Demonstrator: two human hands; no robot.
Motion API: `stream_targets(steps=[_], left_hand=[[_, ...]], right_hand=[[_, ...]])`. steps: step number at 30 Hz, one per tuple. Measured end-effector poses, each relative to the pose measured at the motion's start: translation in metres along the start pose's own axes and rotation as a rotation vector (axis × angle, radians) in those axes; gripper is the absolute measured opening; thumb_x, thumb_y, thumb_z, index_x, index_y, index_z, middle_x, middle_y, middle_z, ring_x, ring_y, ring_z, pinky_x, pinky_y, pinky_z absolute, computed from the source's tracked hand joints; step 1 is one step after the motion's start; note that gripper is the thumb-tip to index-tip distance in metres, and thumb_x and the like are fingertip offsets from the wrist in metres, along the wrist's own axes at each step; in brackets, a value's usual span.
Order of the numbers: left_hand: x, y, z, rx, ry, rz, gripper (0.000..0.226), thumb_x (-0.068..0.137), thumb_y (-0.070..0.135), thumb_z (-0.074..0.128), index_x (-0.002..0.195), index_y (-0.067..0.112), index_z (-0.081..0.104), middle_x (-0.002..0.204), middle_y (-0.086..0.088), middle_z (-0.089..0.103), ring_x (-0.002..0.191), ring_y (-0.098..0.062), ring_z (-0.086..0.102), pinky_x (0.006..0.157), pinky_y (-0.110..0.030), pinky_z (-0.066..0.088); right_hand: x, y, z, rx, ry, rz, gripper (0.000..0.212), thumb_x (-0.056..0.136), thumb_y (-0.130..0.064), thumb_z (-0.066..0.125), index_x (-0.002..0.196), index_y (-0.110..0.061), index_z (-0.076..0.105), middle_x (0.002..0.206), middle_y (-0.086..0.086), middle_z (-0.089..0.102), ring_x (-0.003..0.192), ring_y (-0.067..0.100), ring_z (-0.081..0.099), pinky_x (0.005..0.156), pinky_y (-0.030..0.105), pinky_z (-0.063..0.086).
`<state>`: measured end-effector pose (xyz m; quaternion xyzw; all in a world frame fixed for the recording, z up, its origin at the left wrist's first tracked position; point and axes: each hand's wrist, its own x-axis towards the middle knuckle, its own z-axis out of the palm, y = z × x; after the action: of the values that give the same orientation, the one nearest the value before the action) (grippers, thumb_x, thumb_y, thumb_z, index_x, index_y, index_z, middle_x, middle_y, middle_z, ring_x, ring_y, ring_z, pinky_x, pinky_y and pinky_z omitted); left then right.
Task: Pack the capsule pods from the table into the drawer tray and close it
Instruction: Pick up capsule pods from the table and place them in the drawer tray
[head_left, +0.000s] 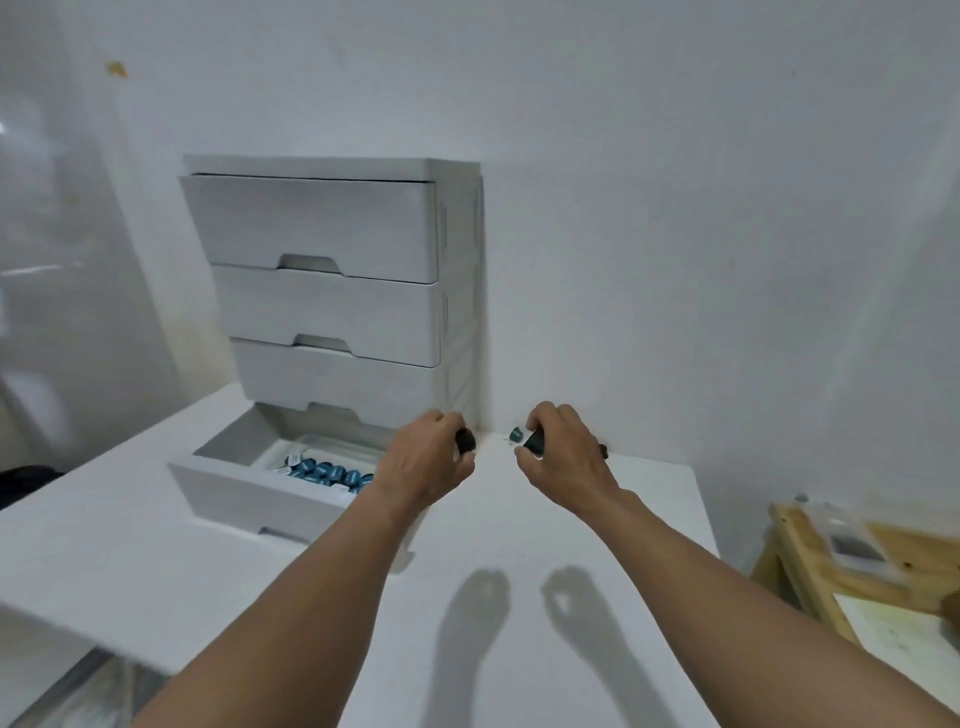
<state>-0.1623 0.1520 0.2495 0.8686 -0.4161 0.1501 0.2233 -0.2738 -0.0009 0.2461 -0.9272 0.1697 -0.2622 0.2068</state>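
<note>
- Fingers of the left hand are curled around a dark capsule pod; those of the right hand grip a second dark pod.
- Teal pod lies on the table between the hands, at 11 o'clock from the right hand, near the wall.
- Bottom drawer is pulled out at 9 o'clock from the left hand; a row of blue pods sits in its tray.
- Three upper drawers are shut.
- Table surface at 6 o'clock from both hands is bare to its front edge.
- Wooden shelf stands beyond the table's right edge.
</note>
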Motion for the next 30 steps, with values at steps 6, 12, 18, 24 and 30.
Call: stream_targets(steps=[6, 12, 18, 24, 30], left_hand=[[-0.02, -0.047, -0.038, 0.007, 0.069, -0.032, 0.036, 0.081, 0.03, 0.068, 0.112, 0.014, 0.064, 0.102, -0.009, 0.054, 0.082, -0.028, 0.06, 0.076, -0.032, 0.049], [-0.029, -0.121, -0.068, 0.046, 0.06, -0.058, 0.056, 0.081, 0.032, 0.072, 0.129, 0.012, 0.052, 0.116, -0.009, 0.054, 0.1, -0.026, 0.057, 0.085, -0.029, 0.045], [-0.028, -0.205, -0.092, 0.019, 0.051, -0.084, 0.051, 0.078, 0.031, 0.075, 0.12, 0.012, 0.054, 0.112, -0.008, 0.06, 0.1, -0.022, 0.052, 0.083, -0.026, 0.042], [-0.031, -0.279, -0.108, -0.022, 0.041, -0.076, 0.043, 0.08, 0.024, 0.073, 0.119, 0.013, 0.058, 0.115, -0.007, 0.06, 0.103, -0.021, 0.051, 0.081, -0.02, 0.037], [-0.03, -0.339, -0.108, -0.047, 0.065, -0.096, 0.039, 0.082, 0.013, 0.069, 0.12, 0.015, 0.06, 0.117, -0.007, 0.059, 0.105, -0.024, 0.05, 0.086, -0.022, 0.038]], right_hand=[[0.016, -0.056, 0.028, -0.001, 0.032, -0.103, 0.015, 0.078, -0.022, 0.061, 0.086, -0.017, 0.049, 0.084, -0.002, 0.055, 0.079, 0.022, 0.052, 0.067, 0.034, 0.045], [0.037, -0.116, 0.078, 0.079, -0.02, -0.14, 0.024, 0.076, -0.016, 0.063, 0.098, -0.017, 0.054, 0.095, -0.002, 0.055, 0.083, 0.018, 0.052, 0.07, 0.024, 0.036], [0.064, -0.175, 0.14, 0.073, -0.029, -0.137, 0.034, 0.074, -0.016, 0.066, 0.107, -0.015, 0.058, 0.1, 0.0, 0.054, 0.088, 0.019, 0.054, 0.074, 0.024, 0.04], [0.085, -0.232, 0.197, 0.067, -0.013, -0.12, 0.03, 0.073, -0.014, 0.065, 0.101, -0.019, 0.055, 0.095, 0.0, 0.059, 0.083, 0.021, 0.055, 0.073, 0.036, 0.049], [0.101, -0.258, 0.239, 0.088, -0.058, -0.063, 0.036, 0.078, -0.006, 0.059, 0.109, -0.024, 0.055, 0.101, -0.001, 0.056, 0.085, 0.019, 0.052, 0.072, 0.026, 0.038]])
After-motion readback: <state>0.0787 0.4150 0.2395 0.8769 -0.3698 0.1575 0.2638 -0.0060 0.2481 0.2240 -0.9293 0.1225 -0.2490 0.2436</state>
